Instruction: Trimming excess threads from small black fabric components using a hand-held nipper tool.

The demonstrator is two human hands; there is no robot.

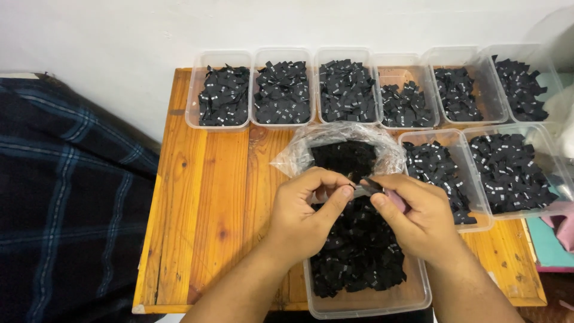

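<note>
Even bright light, soft shadows, sharp pic, slight edge warp.

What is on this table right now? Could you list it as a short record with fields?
Table: wooden table against a white wall
Back row: six clear tubs of small black labels
Right side: two more tubs of labels
Middle: open plastic bag of labels, above a near tub
Left hand: fingers pinch a small label
Right hand: holds a small pink-handled tool, likely snips
Left of table: dark plaid cloth

small item pinched between the left hand (pixel 308 206) and right hand (pixel 418 215), mostly hidden
</note>
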